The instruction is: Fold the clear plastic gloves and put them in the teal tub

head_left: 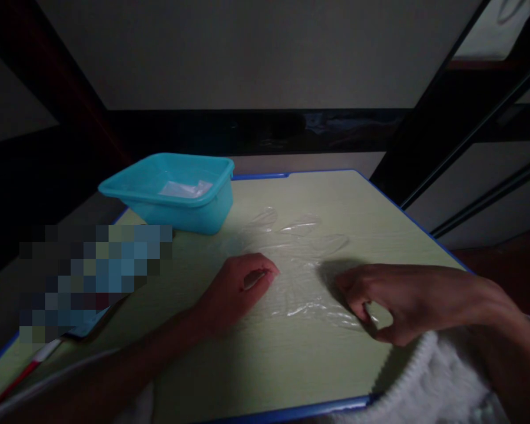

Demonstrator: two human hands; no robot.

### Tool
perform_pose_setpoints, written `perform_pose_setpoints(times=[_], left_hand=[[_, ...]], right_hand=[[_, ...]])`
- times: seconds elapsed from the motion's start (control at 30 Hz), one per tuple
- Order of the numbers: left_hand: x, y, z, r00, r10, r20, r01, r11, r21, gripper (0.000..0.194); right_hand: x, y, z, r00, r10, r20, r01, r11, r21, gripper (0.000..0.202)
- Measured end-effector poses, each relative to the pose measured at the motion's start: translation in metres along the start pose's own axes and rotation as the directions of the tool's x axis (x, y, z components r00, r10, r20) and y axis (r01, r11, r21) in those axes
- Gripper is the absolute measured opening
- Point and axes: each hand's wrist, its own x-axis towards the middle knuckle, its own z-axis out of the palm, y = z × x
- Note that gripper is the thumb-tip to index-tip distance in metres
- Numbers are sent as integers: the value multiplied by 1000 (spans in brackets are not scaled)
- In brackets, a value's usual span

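A clear, thin disposable plastic glove (307, 253) lies spread and wrinkled on the pale yellow table (229, 377), its finger shapes pointing away from me. My left hand (242, 285) is closed in a pinch at the glove's left side, thumb and forefinger meeting on the film. On the right, my right hand (380, 300) curls over the lower right end of the glove with its thumb and fingers pinched on the edge. The film between the fingertips is too transparent to make out fully.
A turquoise plastic basin (212, 209) with a whitish plastic packet (183, 189) inside stands at the back left. Nearer me is a pixelated flat object (115, 265), with a red and white stick-like item (35, 362) beside it. Blue edging (291, 411) borders the table.
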Motion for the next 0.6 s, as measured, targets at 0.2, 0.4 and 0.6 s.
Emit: perform_pose_setpoints(times=[0.2,0.4,0.6], left_hand=[[3,0,-1,998,-60,33,62,995,-80,17],[2,-3,0,998,-47,49,50,997,-65,16],[3,-3,1,997,-47,66,50,998,-43,17]], right_hand=[[1,2,-1,998,-63,2,63,998,-11,24],[4,1,-3,994,-108,-1,108,994,-23,25],[1,1,-9,983,-180,-22,180,984,-11,23]])
